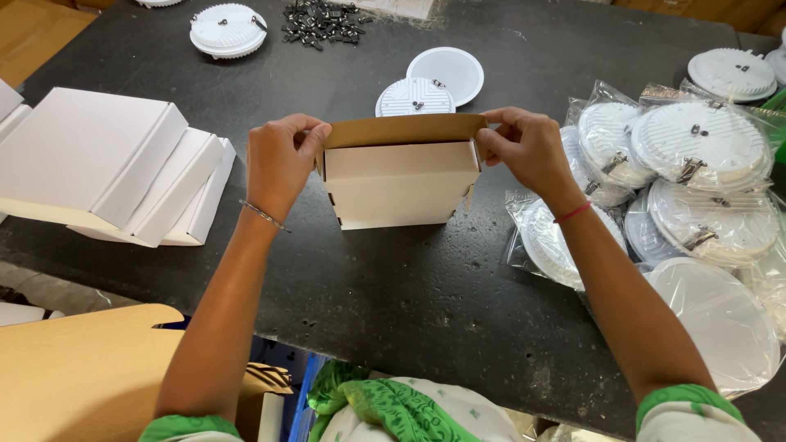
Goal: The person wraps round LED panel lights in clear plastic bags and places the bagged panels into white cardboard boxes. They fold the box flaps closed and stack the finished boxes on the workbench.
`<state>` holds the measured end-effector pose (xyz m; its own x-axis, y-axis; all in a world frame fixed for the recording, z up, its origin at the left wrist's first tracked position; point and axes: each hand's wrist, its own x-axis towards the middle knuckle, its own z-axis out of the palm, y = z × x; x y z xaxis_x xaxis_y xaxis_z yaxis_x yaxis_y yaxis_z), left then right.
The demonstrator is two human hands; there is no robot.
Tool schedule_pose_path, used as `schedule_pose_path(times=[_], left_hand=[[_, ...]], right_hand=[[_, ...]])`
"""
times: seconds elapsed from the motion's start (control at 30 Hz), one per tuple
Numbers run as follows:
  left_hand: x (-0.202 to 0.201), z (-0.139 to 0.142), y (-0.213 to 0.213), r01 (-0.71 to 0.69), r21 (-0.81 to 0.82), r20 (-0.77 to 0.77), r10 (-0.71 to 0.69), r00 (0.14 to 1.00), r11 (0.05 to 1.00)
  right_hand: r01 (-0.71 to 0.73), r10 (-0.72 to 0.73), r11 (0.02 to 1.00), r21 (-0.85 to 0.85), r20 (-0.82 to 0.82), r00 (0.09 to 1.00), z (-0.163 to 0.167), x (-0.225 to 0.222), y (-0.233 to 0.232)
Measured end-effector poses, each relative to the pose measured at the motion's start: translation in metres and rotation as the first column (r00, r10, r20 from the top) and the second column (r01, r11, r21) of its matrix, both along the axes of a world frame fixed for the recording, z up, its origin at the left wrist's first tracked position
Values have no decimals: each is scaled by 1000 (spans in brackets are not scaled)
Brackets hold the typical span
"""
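**Two hands, one small box, mid-surface**

Both of your hands pinch the same white cardboard box (pixel 401 182). Your left hand (pixel 281 161) has its grip narrow on the box's left upper corner, fingers curled over the edge of the brown-lined flap (pixel 401 130). Your right hand (pixel 526 149) mirrors it on the right upper corner, fingertips closed on the flap's end. A thin bracelet sits on the left wrist, a red thread on the right.

The box stands on the dark surface (pixel 393 303), about the middle, straight ahead of you. Its flap is up and leans back; the white front wall faces you.

Just behind the box lie two round white light fittings (pixel 415 96), one back-up with clips showing, the other partly under it. Further back: another round fitting (pixel 228 29) and a heap of small dark metal clips (pixel 321 21).

To your left, well apart from the box, a row of folded white boxes (pixel 115 164) leans in a stack. To your right, near your forearm, a pile of bagged round fittings (pixel 696 164) in clear plastic. Flat brown cardboard (pixel 82 368) lies below the surface edge at lower left.
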<state>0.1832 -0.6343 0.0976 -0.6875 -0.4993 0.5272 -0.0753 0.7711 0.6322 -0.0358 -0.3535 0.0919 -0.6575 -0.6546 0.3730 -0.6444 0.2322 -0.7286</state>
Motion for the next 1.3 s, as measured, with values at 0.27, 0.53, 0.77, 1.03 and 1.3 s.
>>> schedule_pose_path(times=[0.27, 0.53, 0.77, 1.03, 1.3], left_hand=[[0, -7, 7, -28, 117, -25, 31, 999, 993], [-7, -6, 8, -15, 102, -99, 25, 995, 995], [-10, -6, 10, -42, 190, -76, 57, 995, 981], [18, -49, 28, -138, -260, -177, 93, 980, 956], [29, -83, 34, -128, -254, -85, 109, 990, 959]], right_hand=[[53, -55, 998, -30, -40, 998, 0, 20, -3], [74, -84, 995, -70, -152, 985, -7, 29, -2], [70, -84, 994, -84, -169, 982, -10, 28, -1], [96, -128, 991, -96, -432, 893, -32, 36, 4], [85, -107, 980, -179, -116, 988, -61, 38, 20]])
